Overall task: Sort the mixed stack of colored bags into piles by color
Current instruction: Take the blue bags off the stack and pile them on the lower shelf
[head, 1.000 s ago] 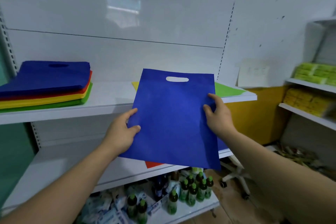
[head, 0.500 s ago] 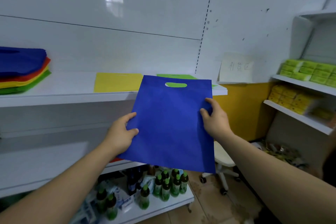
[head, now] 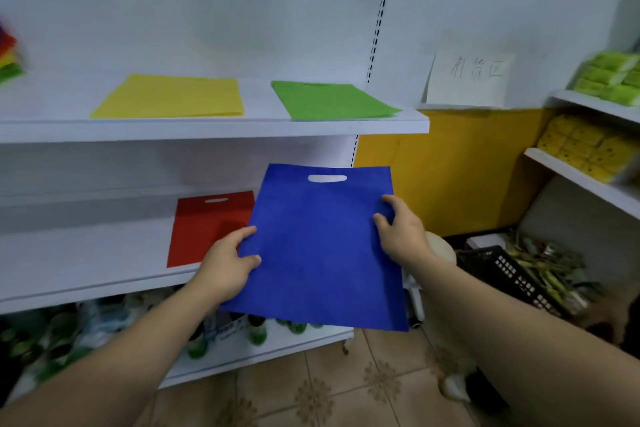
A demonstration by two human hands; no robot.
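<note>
A blue bag (head: 318, 246) with a cut-out handle hangs flat in front of the middle shelf (head: 86, 253). My left hand (head: 227, 265) pinches its left edge and my right hand (head: 401, 230) pinches its right edge. Beside it on the middle shelf lies a red bag (head: 204, 225), partly covered by the blue one. On the upper shelf (head: 207, 130) lie a yellow bag (head: 173, 97) and a green bag (head: 329, 100), apart from each other. The mixed stack of colored bags (head: 8, 55) shows blurred at the far left edge of the upper shelf.
Green bottles (head: 256, 334) stand on the bottom shelf. A paper note (head: 467, 76) hangs on the wall. The right-hand shelves hold green packs (head: 609, 78) and yellow packs (head: 581, 146). A black crate (head: 512, 274) with clutter sits on the tiled floor (head: 311, 392).
The view has swung right and down. The blue bag, held in both hands, has come down from the upper shelf's height to the middle shelf beside the red bag.
</note>
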